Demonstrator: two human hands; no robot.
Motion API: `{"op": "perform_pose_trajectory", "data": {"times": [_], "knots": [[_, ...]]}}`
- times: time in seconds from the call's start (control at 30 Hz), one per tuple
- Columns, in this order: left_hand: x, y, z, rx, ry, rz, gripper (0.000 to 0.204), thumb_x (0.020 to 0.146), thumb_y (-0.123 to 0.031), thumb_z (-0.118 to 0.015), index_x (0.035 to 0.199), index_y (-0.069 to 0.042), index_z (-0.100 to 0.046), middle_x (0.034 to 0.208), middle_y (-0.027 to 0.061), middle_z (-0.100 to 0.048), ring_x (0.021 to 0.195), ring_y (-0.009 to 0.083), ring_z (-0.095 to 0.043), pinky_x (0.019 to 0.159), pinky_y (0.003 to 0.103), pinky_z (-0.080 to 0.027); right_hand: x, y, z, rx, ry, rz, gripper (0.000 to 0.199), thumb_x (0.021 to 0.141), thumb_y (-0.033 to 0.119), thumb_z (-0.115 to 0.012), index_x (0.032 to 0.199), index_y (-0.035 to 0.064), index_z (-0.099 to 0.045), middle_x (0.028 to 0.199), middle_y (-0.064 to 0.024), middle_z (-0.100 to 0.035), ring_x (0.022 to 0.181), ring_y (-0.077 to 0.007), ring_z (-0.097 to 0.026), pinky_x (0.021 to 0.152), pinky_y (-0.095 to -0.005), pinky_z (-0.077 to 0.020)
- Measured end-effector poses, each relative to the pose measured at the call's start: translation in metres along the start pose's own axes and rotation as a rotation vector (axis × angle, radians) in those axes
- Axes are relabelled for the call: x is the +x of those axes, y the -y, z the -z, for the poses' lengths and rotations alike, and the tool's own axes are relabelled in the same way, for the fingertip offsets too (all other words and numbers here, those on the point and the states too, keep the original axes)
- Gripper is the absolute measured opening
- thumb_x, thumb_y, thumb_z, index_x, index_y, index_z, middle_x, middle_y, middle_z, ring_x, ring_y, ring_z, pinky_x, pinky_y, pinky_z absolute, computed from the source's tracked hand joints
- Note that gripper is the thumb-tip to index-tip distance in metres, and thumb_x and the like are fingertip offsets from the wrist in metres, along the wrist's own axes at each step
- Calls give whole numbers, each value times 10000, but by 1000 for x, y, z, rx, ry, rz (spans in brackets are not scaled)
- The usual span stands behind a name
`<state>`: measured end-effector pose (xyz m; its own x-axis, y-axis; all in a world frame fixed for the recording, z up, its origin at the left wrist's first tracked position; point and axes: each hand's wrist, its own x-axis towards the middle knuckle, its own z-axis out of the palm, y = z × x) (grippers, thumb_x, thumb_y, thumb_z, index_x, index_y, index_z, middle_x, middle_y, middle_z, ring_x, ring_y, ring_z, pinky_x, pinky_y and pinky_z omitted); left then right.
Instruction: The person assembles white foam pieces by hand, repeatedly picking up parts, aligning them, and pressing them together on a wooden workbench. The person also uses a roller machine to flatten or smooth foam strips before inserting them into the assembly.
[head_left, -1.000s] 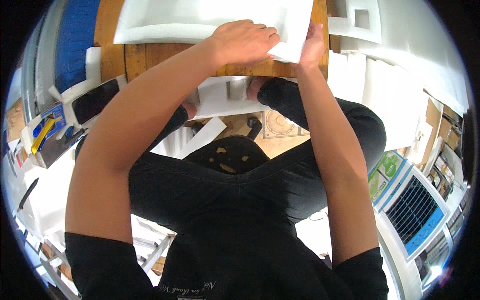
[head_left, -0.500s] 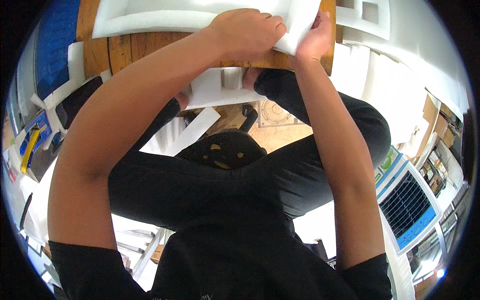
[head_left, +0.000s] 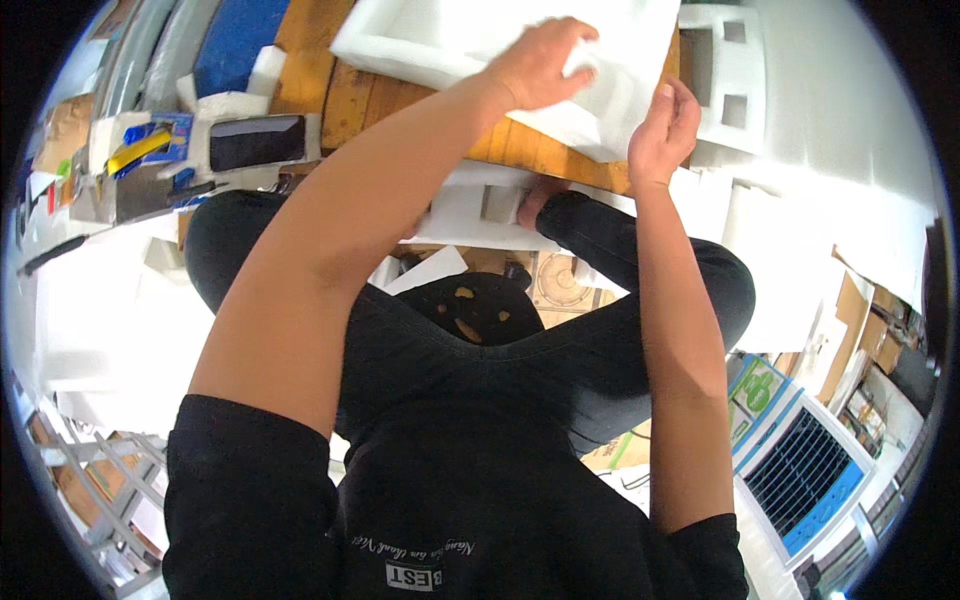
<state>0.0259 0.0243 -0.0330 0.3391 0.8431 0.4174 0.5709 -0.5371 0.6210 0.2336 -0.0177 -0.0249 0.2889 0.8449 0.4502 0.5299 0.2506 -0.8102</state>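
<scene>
Black short-sleeved T-shirt (small white print at chest), black trousers, bare forearms

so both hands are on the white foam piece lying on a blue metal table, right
Not quite. Both the left hand and the right hand are on the white foam piece, but the head view shows it lying on a brown wooden table, not a blue metal one.
</scene>
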Motion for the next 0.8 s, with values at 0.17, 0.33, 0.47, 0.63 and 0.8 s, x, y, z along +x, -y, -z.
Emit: {"op": "perform_pose_trajectory", "data": {"times": [0.17,0.33,0.47,0.63,0.8], "knots": [[-43,67,80,414,-446,220,792,826,-328,-851,1434,-14,-453,1405,230,-522,1332,392,-490,1155,487,-381,-3,47,-12,-464,766,318,553,936,365,-730,1375,73,-564,1226,-203,-659,1166,-370,-652,973,-478,-541],[-102,78,109,273,-539,776,936,797,-415,-877,1504,-11,-414,1449,262,-469,1383,407,-446,1185,500,-358,-5,53,-48,-876,1147,280,526,941,347,-727,1315,42,-517,1187,-204,-675,1100,-393,-685,930,-493,-570],[-113,106,111,20,-501,781,1090,740,-499,-917,1528,12,-364,1449,267,-512,1344,414,-515,1150,478,-423,-15,46,-58,-855,1091,375,405,968,323,-701,1170,25,-517,1129,-212,-668,1074,-398,-689,906,-500,-574],[-111,129,101,-248,-643,737,972,740,-236,-943,1477,23,-365,1401,242,-516,1307,358,-502,1127,474,-423,-25,37,-62,-884,1048,409,380,974,310,-693,1119,21,-495,1105,-208,-657,1061,-394,-682,875,-502,-581],[-109,126,102,-300,-615,812,1099,692,-230,-971,1517,34,-294,1438,261,-494,1332,360,-490,1132,471,-421,-20,43,-64,-898,1068,368,392,967,305,-699,1129,18,-487,1126,-214,-647,1079,-392,-671,876,-509,-571]]}}
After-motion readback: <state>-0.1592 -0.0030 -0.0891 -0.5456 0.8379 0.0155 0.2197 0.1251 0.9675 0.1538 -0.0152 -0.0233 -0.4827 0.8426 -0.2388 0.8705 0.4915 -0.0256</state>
